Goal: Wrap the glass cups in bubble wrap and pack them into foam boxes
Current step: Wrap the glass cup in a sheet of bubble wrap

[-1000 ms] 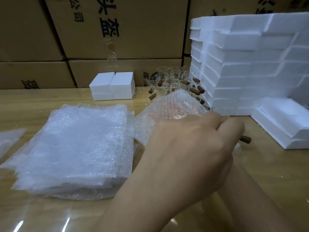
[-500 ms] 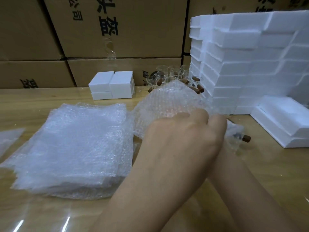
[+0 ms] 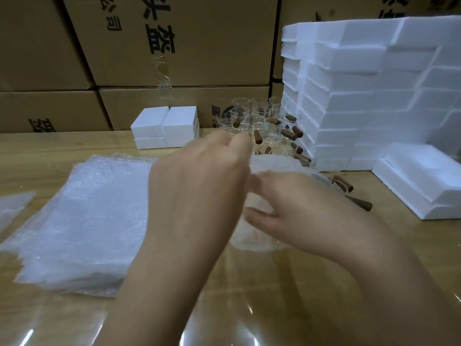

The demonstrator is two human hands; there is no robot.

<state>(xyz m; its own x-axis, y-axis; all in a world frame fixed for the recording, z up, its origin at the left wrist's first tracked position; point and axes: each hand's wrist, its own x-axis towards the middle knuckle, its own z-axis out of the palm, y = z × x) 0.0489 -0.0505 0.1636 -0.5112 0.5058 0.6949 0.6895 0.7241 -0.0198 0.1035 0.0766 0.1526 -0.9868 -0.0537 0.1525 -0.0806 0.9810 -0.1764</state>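
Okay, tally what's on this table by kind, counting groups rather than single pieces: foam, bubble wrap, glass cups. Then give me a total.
Foam: 3 (small stack, tall stack, separate foam box)
Bubble wrap: 3 (big pile, loose sheet, wrapped piece in the right hand)
Glass cups: 1 cluster
Total: 7

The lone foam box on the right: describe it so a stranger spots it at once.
Find the tall wall of stacked white foam boxes at right. At its foot, by the right edge, lies the lone foam box. Unlike its stacked neighbours, it lies apart, nothing on top, its upper face stepped.
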